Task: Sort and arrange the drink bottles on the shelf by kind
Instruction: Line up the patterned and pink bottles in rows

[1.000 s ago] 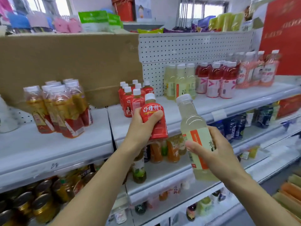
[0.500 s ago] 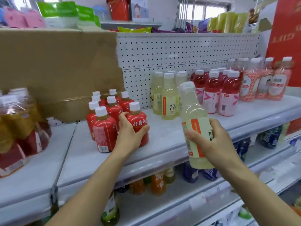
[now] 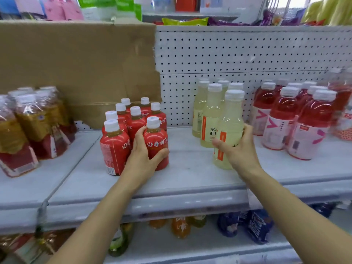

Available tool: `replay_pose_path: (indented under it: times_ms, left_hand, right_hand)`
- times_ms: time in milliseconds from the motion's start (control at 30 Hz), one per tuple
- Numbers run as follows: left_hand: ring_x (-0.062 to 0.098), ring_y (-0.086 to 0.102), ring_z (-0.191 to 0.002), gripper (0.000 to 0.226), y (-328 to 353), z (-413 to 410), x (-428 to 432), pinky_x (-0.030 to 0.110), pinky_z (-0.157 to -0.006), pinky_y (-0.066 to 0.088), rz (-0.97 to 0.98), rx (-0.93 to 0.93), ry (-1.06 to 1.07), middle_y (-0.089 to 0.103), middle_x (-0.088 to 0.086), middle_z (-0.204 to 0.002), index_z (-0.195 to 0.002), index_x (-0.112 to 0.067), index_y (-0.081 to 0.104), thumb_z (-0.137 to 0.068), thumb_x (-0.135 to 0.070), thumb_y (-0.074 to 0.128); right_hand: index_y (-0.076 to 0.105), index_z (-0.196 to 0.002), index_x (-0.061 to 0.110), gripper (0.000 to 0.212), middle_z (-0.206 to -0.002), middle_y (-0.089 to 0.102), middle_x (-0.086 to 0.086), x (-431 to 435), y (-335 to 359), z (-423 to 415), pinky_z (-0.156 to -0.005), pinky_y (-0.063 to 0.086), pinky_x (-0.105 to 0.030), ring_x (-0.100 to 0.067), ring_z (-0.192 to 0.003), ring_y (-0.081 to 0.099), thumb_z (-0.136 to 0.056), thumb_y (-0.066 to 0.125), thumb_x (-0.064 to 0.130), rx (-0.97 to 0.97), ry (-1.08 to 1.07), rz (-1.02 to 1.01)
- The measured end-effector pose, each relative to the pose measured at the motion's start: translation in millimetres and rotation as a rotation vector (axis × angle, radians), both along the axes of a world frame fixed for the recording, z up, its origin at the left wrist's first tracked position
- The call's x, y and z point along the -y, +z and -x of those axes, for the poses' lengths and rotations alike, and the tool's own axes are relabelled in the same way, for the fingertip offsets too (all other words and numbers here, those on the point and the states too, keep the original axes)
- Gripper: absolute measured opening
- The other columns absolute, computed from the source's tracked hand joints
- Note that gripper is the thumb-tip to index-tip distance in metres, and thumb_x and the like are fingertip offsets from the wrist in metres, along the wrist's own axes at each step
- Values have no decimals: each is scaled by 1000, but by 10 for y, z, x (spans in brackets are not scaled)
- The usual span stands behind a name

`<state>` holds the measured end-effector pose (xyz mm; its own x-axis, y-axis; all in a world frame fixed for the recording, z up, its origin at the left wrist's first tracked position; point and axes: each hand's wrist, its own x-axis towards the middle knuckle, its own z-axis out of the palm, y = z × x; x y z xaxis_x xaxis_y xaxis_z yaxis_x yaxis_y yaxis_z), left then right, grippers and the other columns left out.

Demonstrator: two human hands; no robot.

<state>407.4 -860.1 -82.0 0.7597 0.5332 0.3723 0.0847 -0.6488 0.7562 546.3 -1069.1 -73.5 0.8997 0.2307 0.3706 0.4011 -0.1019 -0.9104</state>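
My left hand [image 3: 142, 155] wraps a small red-labelled bottle [image 3: 157, 143] with a white cap, standing on the white shelf [image 3: 190, 180] at the front right of a cluster of like red bottles [image 3: 122, 130]. My right hand [image 3: 240, 149] grips a tall pale yellow bottle [image 3: 229, 128] with an orange stripe, upright on the shelf in front of several matching pale yellow bottles [image 3: 209, 111].
Pink-red drink bottles [image 3: 297, 121] stand in rows at the right. Shrink-wrapped amber bottles [image 3: 32, 128] sit at the left. A cardboard sheet [image 3: 76, 69] leans on the pegboard back wall [image 3: 247, 54]. A lower shelf holds orange and blue bottles [image 3: 245, 225].
The red bottle came down from mid-air onto the shelf beside its cluster. The pale yellow bottle moved forward and down to stand in front of its own group.
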Motion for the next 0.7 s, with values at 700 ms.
replay_pose_path:
  times_ms: [700]
  left_hand:
    - [4, 42, -132, 52, -108, 989, 449, 24, -109, 34, -266, -248, 113, 49, -12, -145, -144, -32, 45, -95, -46, 59]
  right_hand:
    - [48, -140, 27, 47, -144, 48, 6, 353, -83, 842, -105, 38, -34, -14, -134, 41, -96, 56, 40, 372, 270, 700]
